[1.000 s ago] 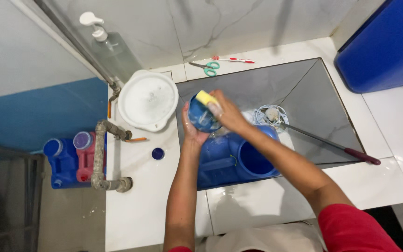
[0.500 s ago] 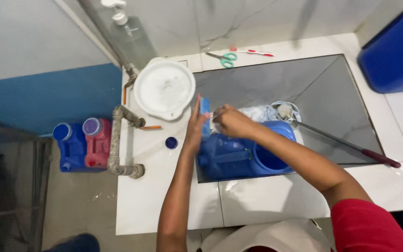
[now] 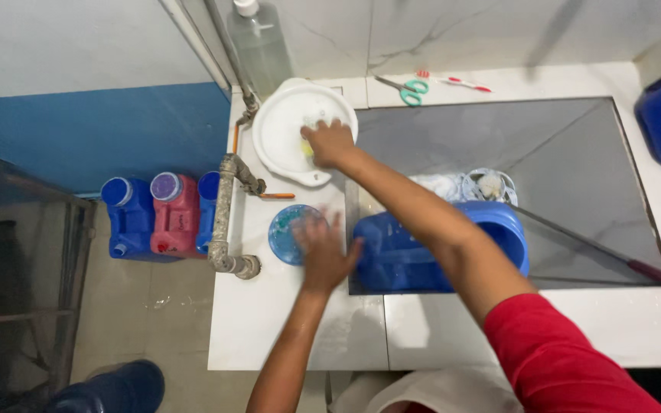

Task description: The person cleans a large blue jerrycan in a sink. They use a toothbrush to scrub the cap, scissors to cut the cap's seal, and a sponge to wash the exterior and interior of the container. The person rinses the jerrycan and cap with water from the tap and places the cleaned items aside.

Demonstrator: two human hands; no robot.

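Left hand (image 3: 321, 252) lies with fingers spread wide on a round blue lid (image 3: 291, 233) on the white counter (image 3: 300, 321), while the right hand (image 3: 329, 142), fingers curled on a yellow sponge (image 3: 307, 147), reaches into the white basin (image 3: 281, 130), with a blue jerrycan (image 3: 407, 256) in the sink just beside.

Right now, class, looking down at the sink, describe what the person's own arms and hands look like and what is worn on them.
Both hands are bare: no gloves, rings or watch can be seen on the left hand or the right hand. Both forearms are uncovered. The right arm has a short red sleeve at the upper arm. No sleeve shows on the left arm within the picture.
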